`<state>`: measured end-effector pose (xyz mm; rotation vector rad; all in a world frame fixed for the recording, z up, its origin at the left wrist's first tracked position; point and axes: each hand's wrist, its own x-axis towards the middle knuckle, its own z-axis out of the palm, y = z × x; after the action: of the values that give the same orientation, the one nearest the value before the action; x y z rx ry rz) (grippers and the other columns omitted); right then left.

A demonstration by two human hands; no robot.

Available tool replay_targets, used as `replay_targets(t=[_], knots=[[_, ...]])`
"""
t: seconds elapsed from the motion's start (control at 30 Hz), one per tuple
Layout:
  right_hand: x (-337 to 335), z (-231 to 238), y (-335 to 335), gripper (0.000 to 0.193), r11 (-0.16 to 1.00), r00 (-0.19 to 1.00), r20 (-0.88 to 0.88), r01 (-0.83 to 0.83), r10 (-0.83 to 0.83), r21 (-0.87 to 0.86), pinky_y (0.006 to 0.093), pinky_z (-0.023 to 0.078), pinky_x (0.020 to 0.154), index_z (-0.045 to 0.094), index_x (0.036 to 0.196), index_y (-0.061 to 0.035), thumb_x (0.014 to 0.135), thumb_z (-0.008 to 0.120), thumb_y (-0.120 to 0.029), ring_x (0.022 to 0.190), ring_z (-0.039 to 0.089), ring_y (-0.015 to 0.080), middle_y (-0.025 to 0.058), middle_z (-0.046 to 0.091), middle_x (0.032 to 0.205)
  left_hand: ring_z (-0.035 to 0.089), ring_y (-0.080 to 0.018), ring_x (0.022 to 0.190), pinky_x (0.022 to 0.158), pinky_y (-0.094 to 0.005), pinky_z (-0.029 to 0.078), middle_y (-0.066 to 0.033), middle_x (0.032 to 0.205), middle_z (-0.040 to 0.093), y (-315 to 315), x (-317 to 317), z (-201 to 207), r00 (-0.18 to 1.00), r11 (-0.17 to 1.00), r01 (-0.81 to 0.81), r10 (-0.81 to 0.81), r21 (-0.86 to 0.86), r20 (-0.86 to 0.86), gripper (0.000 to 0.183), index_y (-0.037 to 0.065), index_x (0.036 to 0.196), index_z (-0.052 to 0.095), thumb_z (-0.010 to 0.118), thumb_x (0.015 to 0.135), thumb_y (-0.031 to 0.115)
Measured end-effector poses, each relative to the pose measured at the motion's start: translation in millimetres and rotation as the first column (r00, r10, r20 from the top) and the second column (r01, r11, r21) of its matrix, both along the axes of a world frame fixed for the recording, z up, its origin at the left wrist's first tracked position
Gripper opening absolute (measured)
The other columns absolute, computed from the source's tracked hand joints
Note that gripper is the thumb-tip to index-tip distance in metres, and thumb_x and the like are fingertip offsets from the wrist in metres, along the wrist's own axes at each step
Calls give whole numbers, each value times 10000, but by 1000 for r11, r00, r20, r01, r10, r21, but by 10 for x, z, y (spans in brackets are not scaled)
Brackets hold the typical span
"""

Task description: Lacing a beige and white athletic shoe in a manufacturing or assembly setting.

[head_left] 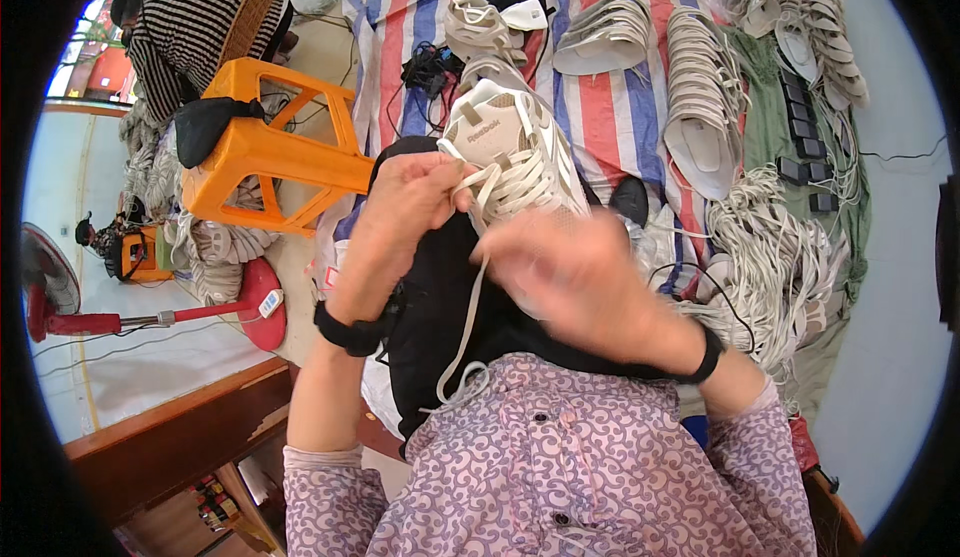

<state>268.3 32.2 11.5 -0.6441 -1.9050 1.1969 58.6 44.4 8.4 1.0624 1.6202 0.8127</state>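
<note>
A beige shoe [492, 133] rests on the person's black-clad lap [428, 282]. The left hand [412, 197] has its fingers pinched together on a pale lace [462, 352] beside the tongue; the right hand [572, 269] is too blurred to tell its grip.

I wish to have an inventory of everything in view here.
shoe: one, beige, between hands
lace: one, whitish, hanging below shoe
stool: one nearby, orange, left
fan: one, red, far left
sheet: one, red-white-blue, ahead
shoe stacks: several, beige, ahead and right
loose laces: many, whitish, right
blocks: several, black, upper right
co-worker: one, striped top, upper left
wristbands: two, black, both wrists
left hand: one, bare, at shoe
right hand: one, bare, blurred, at shoe
</note>
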Motion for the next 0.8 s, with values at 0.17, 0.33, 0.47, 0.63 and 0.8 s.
replay_targets(t=[0.17, 0.33, 0.47, 0.63, 0.8], knots=[[87, -372, 834, 115, 960, 978, 114, 145, -176, 241, 350, 511, 655, 665, 949, 20, 838, 646, 43, 789, 660, 297, 142, 670, 922, 320, 14, 465, 449, -166, 239, 25, 701, 593, -44, -209, 139, 806, 950, 215, -42, -227, 590, 207, 12, 1056, 686, 547, 952, 125], [-34, -392, 991, 172, 890, 975, 221, -122, 24, 439, 374, 524, 720, 631, 959, 28, 789, 632, 61, 884, 645, 338, 133, 645, 969, 338, 21, 464, 438, -151, 245, 26, 705, 604, -135, -72, 326, 842, 938, 286, -148, -196, 519, 219, 7, 1092, 678, 559, 960, 134], [-105, -296, 1025, 179, 843, 930, 365, -233, 47, 485, 380, 530, 735, 596, 906, 29, 733, 643, 37, 904, 631, 332, 121, 607, 925, 438, 20, 559, 486, -163, 309, 52, 663, 598, -247, 90, 282, 913, 907, 360, -294, -219, 284, 221, 24, 1060, 723, 614, 873, 67], [-177, -271, 1056, 177, 676, 868, 494, -392, 47, 624, 391, 532, 760, 536, 858, 9, 710, 631, -11, 890, 603, 302, 116, 536, 873, 478, -112, 507, 499, -285, 378, -6, 590, 517, -270, 182, -101, 976, 973, 149, -116, 177, -183, 239, 21, 968, 622, 709, 745, 10], [-181, -211, 1063, 290, 680, 830, 558, -416, 12, 604, 400, 538, 785, 579, 1013, 13, 728, 634, 11, 944, 624, 311, 132, 600, 933, 564, -289, 589, 540, -399, 427, -95, 664, 528, -207, 195, -229, 847, 925, 197, 6, 325, -531, 265, 43, 962, 549, 716, 760, 8]])
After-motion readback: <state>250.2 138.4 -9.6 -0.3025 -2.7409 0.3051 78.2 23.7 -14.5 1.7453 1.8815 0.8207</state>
